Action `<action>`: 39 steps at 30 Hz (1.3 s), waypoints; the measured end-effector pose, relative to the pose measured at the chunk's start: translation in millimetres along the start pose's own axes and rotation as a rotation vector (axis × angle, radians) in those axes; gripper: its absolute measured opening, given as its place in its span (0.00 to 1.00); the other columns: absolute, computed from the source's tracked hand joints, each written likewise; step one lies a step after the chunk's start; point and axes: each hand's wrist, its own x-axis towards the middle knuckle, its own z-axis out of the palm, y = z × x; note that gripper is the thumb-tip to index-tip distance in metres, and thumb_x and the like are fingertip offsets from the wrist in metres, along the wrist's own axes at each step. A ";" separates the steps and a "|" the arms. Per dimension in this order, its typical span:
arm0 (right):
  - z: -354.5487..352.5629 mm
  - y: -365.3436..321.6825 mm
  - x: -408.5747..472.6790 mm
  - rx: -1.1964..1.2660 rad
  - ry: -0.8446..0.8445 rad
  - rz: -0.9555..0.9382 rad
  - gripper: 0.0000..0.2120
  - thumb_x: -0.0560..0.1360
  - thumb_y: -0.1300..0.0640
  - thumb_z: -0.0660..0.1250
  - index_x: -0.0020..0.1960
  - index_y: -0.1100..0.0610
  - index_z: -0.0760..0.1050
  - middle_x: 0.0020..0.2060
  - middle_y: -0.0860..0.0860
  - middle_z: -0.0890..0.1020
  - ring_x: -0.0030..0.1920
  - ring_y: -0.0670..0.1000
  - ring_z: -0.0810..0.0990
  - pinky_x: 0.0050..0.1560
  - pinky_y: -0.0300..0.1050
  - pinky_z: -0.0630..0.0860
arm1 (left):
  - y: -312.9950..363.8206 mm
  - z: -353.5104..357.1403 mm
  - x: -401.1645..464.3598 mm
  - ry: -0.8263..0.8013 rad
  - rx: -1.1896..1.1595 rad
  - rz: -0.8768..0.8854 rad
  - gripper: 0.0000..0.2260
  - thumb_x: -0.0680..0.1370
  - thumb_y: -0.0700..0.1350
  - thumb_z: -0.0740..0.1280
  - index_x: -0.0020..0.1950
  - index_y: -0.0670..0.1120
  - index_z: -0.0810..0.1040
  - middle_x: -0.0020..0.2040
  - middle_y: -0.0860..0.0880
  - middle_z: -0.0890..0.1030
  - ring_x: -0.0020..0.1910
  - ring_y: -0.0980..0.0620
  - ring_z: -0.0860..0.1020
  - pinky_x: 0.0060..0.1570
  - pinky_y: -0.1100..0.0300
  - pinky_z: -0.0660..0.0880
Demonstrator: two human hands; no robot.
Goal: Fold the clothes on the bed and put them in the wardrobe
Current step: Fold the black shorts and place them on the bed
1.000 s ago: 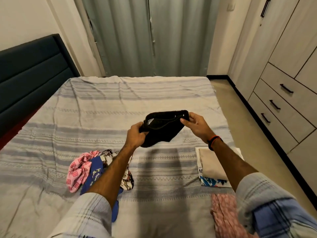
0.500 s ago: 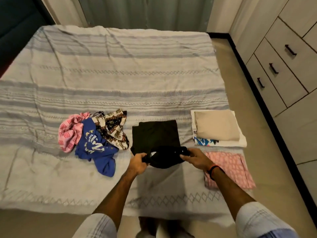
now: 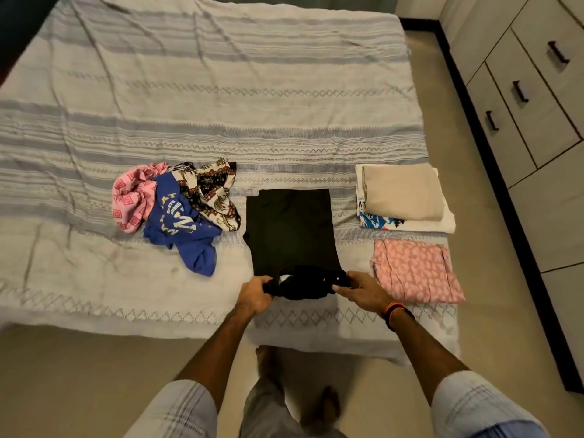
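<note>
So roughly halfway through the folding, I'd say, and nothing's gone into the wardrobe (image 3: 534, 99) yet as far as I can see; its drawers look closed.

Done so far: a beige piece (image 3: 403, 192) stacked on a white printed one (image 3: 410, 223) at the right side of the bed (image 3: 221, 74), and a pink patterned piece (image 3: 414, 271) folded flat just in front of that stack.

In progress: the black garment (image 3: 290, 229) lies flat in the middle, near the bed's front edge. The near end is bunched up, and both hands have it. Left hand (image 3: 254, 295) has its fingers curled around one end of the bunch, right hand (image 3: 360, 289) pinches the other end. Looks like the near end is about to be folded over, but that's my guess.

Still to do: a crumpled heap on the left, well apart from the folded stuff, with a pink one (image 3: 131, 197), a blue shirt (image 3: 183, 229) and a brown patterned one (image 3: 211, 188) all tangled together. Then everything has to be carried over to the wardrobe.
</note>
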 end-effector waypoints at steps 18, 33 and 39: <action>9.0 12.4 -4.5 0.049 0.026 -0.011 0.10 0.77 0.52 0.70 0.54 0.56 0.78 0.47 0.54 0.84 0.48 0.52 0.83 0.47 0.47 0.81 | -9.1 26.4 -20.8 0.044 -0.031 -0.115 0.14 0.78 0.37 0.67 0.63 0.43 0.78 0.59 0.43 0.81 0.58 0.43 0.78 0.58 0.58 0.71; -31.1 -59.7 155.2 0.140 0.196 0.201 0.15 0.79 0.57 0.67 0.62 0.64 0.76 0.54 0.58 0.83 0.46 0.54 0.83 0.32 0.32 0.76 | 40.6 -70.4 141.0 0.018 -0.161 -0.140 0.06 0.77 0.44 0.70 0.48 0.41 0.81 0.43 0.41 0.84 0.43 0.44 0.83 0.48 0.49 0.81; -38.3 -80.9 202.7 0.040 0.313 0.265 0.26 0.78 0.55 0.68 0.72 0.62 0.65 0.68 0.60 0.74 0.67 0.60 0.74 0.67 0.53 0.70 | 53.8 -81.8 185.3 0.020 -0.269 -0.112 0.30 0.76 0.45 0.72 0.74 0.41 0.64 0.70 0.44 0.72 0.65 0.45 0.75 0.64 0.51 0.73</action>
